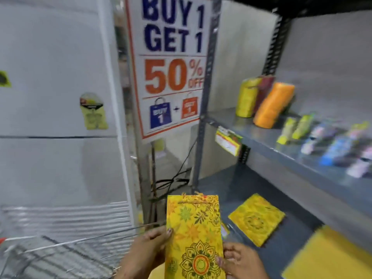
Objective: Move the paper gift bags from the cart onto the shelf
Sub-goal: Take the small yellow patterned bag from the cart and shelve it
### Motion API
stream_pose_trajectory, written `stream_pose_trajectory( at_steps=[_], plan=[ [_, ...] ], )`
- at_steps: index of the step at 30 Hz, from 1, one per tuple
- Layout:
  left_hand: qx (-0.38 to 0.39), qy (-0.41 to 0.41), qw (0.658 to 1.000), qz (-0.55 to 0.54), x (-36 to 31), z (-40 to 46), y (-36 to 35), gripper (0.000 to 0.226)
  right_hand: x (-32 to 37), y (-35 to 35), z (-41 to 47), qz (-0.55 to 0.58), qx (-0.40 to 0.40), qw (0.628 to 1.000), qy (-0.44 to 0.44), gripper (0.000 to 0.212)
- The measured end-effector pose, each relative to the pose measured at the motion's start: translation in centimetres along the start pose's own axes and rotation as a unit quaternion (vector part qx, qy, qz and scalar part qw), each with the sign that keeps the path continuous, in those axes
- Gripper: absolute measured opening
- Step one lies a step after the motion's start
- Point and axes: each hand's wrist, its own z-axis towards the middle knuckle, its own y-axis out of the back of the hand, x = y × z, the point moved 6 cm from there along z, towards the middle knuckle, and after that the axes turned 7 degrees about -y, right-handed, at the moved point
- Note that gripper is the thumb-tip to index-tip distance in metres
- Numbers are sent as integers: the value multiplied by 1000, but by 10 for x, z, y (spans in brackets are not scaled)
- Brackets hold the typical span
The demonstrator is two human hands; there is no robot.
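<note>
I hold a flat yellow paper gift bag with floral and mandala print upright in front of me, low in the middle of the view. My left hand grips its left edge and my right hand grips its lower right edge. Another yellow gift bag lies flat on the lower grey shelf, just right of the held bag. A plain yellow bag or sheet lies at the bottom right. The wire cart sits at the lower left.
The upper metal shelf carries yellow and orange rolled packs and several small blurred packets. A "Buy 1 Get 1" sign stands behind the shelf post. A white cabinet fills the left. Black cables hang near the floor.
</note>
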Motion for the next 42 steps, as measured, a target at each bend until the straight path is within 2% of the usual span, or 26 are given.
stream_pose_trajectory(
  at_steps=[1, 2, 3, 4, 7, 10, 12, 16, 20, 26, 30, 34, 36, 38, 42],
  plan=[
    [26, -3, 1000, 8, -4, -7, -21, 21, -7, 7, -17, 38, -54, 996, -53, 22],
    [49, 0, 998, 26, 2, -19, -47, 32, -14, 28, -53, 37, -159, 986, -30, 23],
    [60, -9, 998, 32, 1, -18, -54, 41, -11, 35, -60, 66, -193, 978, -33, 24],
    [70, -12, 997, 38, 4, -23, -65, 43, -14, 39, -75, 65, -210, 975, -38, 26],
    [76, -17, 996, 41, 12, -22, -88, 26, -10, 52, -99, 77, -244, 966, -28, 29],
    [105, -15, 992, 68, 25, -32, -118, 24, -23, 69, -132, 106, -284, 953, -18, 34],
    [131, -7, 986, 106, 33, -32, -129, 23, -30, 80, -141, 134, -306, 942, -12, 29],
    [155, 20, 972, 175, 44, -13, -144, 24, -33, 101, -138, 168, -348, 922, 2, 30],
    [154, -48, 963, 214, 33, 44, -169, 25, -36, 131, -107, 182, -390, 903, -13, 20],
    [181, -133, 908, 353, 32, 161, -204, 32, -41, 182, -35, 166, -439, 882, -38, 15],
    [150, -150, 872, 441, 39, 211, -227, 27, -47, 207, 0, 166, -471, 864, -58, 15],
    [180, -170, 791, 559, 54, 243, -245, 35, -66, 220, 20, 157, -506, 844, -84, 26],
    [195, -176, 765, 588, 64, 254, -247, 37, -74, 225, 26, 148, -523, 834, -91, 24],
    [201, -168, 755, 601, 75, 262, -245, 37, -81, 226, 29, 138, -534, 828, -104, 23],
    [198, -135, 772, 589, 89, 268, -235, 36, -95, 226, 37, 98, -545, 823, -128, 26]
  ],
)
